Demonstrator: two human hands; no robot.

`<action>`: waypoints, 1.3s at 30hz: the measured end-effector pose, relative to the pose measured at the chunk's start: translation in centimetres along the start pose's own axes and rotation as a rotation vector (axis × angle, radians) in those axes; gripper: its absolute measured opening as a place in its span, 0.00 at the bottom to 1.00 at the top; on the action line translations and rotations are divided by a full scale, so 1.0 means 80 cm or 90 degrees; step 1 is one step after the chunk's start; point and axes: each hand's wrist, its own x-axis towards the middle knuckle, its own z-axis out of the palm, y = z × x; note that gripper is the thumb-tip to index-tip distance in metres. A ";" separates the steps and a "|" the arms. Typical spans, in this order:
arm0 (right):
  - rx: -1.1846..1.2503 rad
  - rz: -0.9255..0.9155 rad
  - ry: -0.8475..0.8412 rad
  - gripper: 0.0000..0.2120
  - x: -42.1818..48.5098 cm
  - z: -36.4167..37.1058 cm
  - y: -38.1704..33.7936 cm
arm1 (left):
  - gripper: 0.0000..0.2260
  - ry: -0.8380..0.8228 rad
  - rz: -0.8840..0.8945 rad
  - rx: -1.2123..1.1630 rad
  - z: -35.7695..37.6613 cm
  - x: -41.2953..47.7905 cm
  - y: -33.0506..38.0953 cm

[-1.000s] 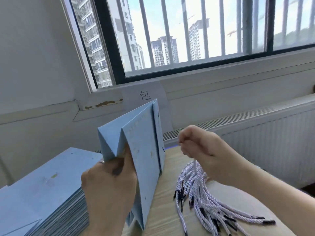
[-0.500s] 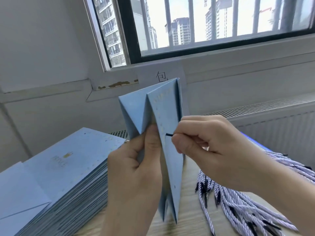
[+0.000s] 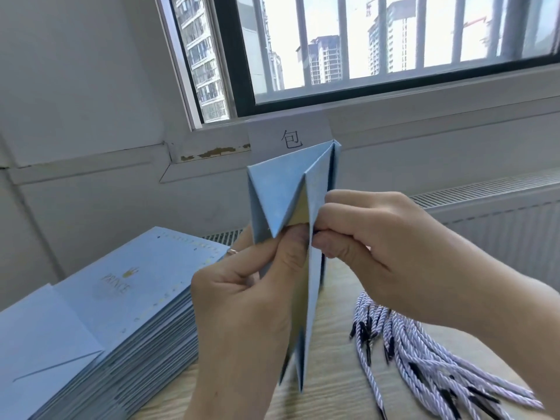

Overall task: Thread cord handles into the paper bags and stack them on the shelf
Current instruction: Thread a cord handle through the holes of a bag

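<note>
While pinching what seems the dark cord tip (image 3: pixel 314 235) in the right hand (image 3: pixel 378 253) against the upright paper bag (image 3: pixel 281 201), brace with the left hand (image 3: pixel 251 313), curled round the gusset fold. Push straight through the hole, not bending the tip. Spare cords (image 3: pixel 424 359) at 4 o'clock of the bag on the surface (image 3: pixel 333 398), flat bags (image 3: pixel 106 298) at 8 o'clock.

Pale-blue paper bag (image 3: pixel 278 201) upright, gusset folded in — flat bags (image 3: pixel 121 298) stacked left, white twisted cords (image 3: pixel 409 344) right.
</note>
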 end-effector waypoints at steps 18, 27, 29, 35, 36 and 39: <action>0.020 0.188 0.073 0.11 -0.048 0.048 -0.038 | 0.10 -0.039 0.217 0.272 -0.027 -0.009 -0.011; 0.074 0.201 0.113 0.11 -0.049 0.049 -0.019 | 0.03 0.031 0.375 0.545 -0.044 -0.011 -0.039; 0.090 0.190 0.118 0.10 -0.050 0.050 -0.019 | 0.09 0.036 0.346 0.538 -0.043 -0.011 -0.041; 0.147 0.160 0.102 0.05 -0.049 0.055 -0.023 | 0.10 -0.054 0.282 0.469 -0.033 -0.022 -0.030; 0.160 0.156 0.092 0.05 -0.048 0.053 -0.022 | 0.10 -0.075 0.280 0.465 -0.032 -0.025 -0.028; 0.230 0.183 0.012 0.08 -0.052 0.041 -0.009 | 0.10 -0.120 0.272 0.479 -0.029 -0.035 -0.025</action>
